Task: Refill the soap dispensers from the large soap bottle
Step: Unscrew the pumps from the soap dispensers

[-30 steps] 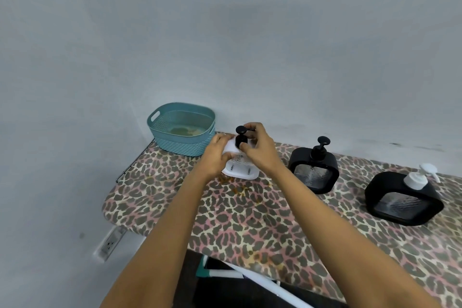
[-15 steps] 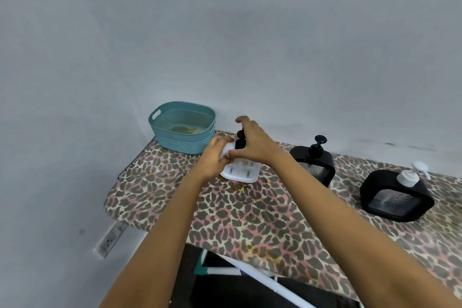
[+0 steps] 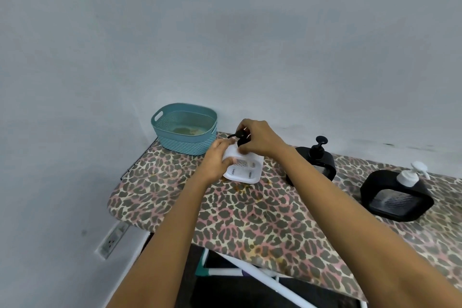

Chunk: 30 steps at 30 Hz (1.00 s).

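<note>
A white soap dispenser point(image 3: 246, 170) stands on the leopard-print board point(image 3: 250, 217). My left hand point(image 3: 217, 160) grips its left side. My right hand point(image 3: 257, 139) is closed on its black pump head point(image 3: 238, 137) at the top, whose spout points left. To the right stands a black dispenser with a black pump point(image 3: 318, 157). Further right is a black dispenser with a white pump point(image 3: 397, 195). No large soap bottle is in view.
A teal plastic basket point(image 3: 185, 129) sits at the board's back left corner against the grey wall. A wall socket point(image 3: 112, 240) is low on the left. White frame legs point(image 3: 252, 272) show under the board's front edge.
My right hand has turned on the black pump head, so the spout now points left. The view has shifted slightly upward. My left hand keeps its hold on the white dispenser.
</note>
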Each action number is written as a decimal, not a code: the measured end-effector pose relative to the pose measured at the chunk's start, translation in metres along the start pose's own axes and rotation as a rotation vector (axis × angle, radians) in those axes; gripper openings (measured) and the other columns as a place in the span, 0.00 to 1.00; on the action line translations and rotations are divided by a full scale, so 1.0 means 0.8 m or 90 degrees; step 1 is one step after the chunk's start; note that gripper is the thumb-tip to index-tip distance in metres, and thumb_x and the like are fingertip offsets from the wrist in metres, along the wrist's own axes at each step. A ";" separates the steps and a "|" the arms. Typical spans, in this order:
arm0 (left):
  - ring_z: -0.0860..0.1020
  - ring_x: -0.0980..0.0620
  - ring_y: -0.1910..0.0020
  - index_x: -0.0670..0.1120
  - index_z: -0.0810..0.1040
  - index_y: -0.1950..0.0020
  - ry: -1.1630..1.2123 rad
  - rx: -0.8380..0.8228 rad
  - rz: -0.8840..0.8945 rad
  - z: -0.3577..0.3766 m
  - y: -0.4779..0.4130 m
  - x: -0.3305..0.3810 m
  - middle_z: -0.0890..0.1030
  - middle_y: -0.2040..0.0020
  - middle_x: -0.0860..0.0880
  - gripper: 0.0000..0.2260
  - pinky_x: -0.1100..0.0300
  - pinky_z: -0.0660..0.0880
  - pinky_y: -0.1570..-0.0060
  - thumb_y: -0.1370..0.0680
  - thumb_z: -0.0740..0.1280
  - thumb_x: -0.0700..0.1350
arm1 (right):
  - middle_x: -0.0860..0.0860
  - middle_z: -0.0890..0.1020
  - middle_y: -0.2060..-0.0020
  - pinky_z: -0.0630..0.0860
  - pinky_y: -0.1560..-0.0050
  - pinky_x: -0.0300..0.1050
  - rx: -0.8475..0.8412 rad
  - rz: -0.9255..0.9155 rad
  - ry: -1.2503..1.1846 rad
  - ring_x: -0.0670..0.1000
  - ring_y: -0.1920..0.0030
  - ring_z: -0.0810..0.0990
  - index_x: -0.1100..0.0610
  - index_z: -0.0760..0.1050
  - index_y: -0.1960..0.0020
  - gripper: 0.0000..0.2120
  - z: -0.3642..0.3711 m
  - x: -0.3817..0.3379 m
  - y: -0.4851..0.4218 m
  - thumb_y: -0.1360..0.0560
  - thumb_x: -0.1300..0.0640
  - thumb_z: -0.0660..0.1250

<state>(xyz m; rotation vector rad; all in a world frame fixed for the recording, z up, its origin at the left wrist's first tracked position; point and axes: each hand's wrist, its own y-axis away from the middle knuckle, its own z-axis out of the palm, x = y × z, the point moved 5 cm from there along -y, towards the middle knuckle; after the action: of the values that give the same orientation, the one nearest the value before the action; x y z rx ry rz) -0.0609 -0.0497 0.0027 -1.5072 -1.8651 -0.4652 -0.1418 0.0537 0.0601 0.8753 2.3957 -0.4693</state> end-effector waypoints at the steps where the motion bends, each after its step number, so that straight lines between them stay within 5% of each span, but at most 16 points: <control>1: 0.68 0.47 0.36 0.45 0.65 0.28 -0.008 0.000 -0.002 0.000 -0.001 0.001 0.67 0.33 0.44 0.24 0.62 0.61 0.38 0.23 0.65 0.39 | 0.56 0.80 0.50 0.72 0.61 0.33 0.020 -0.010 -0.015 0.53 0.51 0.78 0.61 0.75 0.44 0.17 -0.007 -0.006 0.001 0.33 0.65 0.71; 6: 0.68 0.46 0.36 0.46 0.64 0.27 -0.012 -0.006 -0.018 0.001 0.000 0.000 0.67 0.33 0.45 0.24 0.58 0.63 0.36 0.23 0.65 0.40 | 0.56 0.81 0.51 0.78 0.52 0.43 0.110 -0.048 -0.112 0.54 0.51 0.80 0.60 0.74 0.44 0.18 -0.060 -0.036 0.011 0.33 0.67 0.69; 12: 0.61 0.46 0.28 0.46 0.56 0.24 -0.004 0.001 -0.036 0.007 0.015 -0.008 0.60 0.25 0.45 0.27 0.51 0.58 0.30 0.21 0.62 0.43 | 0.48 0.80 0.53 0.76 0.53 0.32 0.373 0.024 -0.314 0.43 0.53 0.81 0.57 0.71 0.40 0.18 -0.119 -0.028 0.089 0.29 0.63 0.70; 14: 0.60 0.46 0.27 0.46 0.55 0.24 0.025 0.042 -0.049 0.007 0.026 -0.012 0.59 0.25 0.45 0.26 0.51 0.57 0.29 0.20 0.60 0.45 | 0.48 0.79 0.52 0.76 0.50 0.36 0.458 0.112 -0.473 0.44 0.52 0.80 0.57 0.72 0.43 0.15 -0.098 0.003 0.128 0.28 0.62 0.70; 17: 0.62 0.47 0.28 0.45 0.58 0.25 0.076 0.149 -0.109 0.003 0.045 -0.025 0.63 0.26 0.45 0.23 0.51 0.60 0.30 0.19 0.58 0.45 | 0.54 0.78 0.54 0.74 0.58 0.40 0.392 0.273 -0.626 0.47 0.61 0.76 0.59 0.74 0.47 0.09 -0.014 0.049 0.171 0.27 0.63 0.70; 21: 0.68 0.47 0.31 0.44 0.63 0.28 0.140 0.234 -0.178 0.002 0.071 -0.045 0.68 0.29 0.46 0.19 0.52 0.65 0.32 0.19 0.57 0.41 | 0.55 0.81 0.54 0.76 0.59 0.42 0.263 0.383 -0.574 0.50 0.60 0.79 0.56 0.76 0.51 0.07 0.083 0.076 0.190 0.27 0.61 0.71; 30: 0.70 0.49 0.33 0.44 0.66 0.30 0.144 0.260 -0.149 0.008 0.101 -0.043 0.71 0.32 0.46 0.18 0.52 0.68 0.33 0.19 0.59 0.45 | 0.47 0.78 0.57 0.73 0.52 0.42 0.144 0.304 -0.200 0.50 0.51 0.75 0.54 0.73 0.52 0.10 0.120 0.075 0.174 0.28 0.52 0.72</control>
<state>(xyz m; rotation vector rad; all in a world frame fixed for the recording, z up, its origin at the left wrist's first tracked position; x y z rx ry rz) 0.0174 -0.0483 -0.0370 -0.9357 -1.8276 -0.3196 -0.0513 0.1374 -0.0700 1.3202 1.7964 -0.6360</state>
